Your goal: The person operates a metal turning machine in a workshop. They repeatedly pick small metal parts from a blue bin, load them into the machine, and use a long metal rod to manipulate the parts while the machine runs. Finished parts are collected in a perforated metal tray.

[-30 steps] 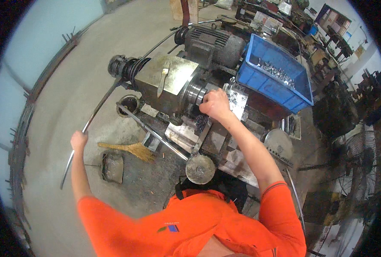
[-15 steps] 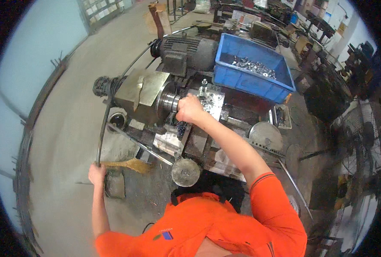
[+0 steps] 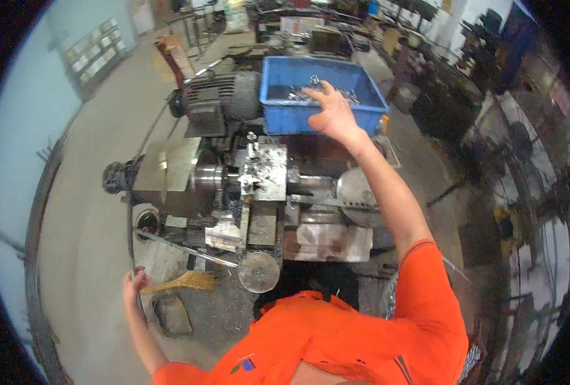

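Right hand (image 3: 333, 114) grip spread open over blue bin (image 3: 285, 115); left hand (image 3: 133, 282) grips rod (image 3: 129, 224)

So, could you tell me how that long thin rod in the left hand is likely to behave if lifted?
The rod is long and very thin, so it would probably sag and whip. It looks like metal, so likely springy rather than floppy. The left hand grips only its lower end, so the far end may swing.

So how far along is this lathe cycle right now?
Done: the right hand is off the machine and over the blue bin of small metal parts, fingers spread. In hand: the left hand grips the long thin rod beside the lathe. Left: whether a part sits in the chuck cannot be told.
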`<state>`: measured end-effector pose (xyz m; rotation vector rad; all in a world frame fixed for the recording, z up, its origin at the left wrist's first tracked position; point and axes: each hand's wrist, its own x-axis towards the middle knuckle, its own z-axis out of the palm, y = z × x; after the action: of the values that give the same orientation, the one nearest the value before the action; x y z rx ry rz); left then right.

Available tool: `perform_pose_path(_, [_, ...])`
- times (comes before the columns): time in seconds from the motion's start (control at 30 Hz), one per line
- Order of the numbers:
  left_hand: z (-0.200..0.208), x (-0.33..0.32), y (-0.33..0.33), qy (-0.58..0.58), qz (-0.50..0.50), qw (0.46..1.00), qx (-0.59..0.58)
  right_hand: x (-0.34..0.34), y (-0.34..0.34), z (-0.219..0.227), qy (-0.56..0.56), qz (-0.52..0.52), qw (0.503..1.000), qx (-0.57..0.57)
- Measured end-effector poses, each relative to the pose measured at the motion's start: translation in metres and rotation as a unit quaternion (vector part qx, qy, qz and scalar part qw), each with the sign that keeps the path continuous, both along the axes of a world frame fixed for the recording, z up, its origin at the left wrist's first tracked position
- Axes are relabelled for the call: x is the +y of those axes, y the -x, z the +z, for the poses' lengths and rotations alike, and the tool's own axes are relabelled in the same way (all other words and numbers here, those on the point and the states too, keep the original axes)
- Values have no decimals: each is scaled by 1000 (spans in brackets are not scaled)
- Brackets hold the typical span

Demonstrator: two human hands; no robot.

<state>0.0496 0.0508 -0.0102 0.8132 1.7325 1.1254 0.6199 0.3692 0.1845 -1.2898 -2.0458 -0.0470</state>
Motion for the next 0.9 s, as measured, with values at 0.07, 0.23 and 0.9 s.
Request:
perform_pose_path(0.07, [-12, -4, 10, 6, 21, 1000, -1, -11, -36, -7, -6, 22, 999, 35])
perform_pose_path(0.23, [-23, -12, 21, 1, 1, 1000, 0, -100, -139, -58, 111, -57, 990, 69])
perform_pose_path(0.9, [-19, -5, 28, 41, 13, 999, -17, -381, -251, -243, 401, -77, 874, -264])
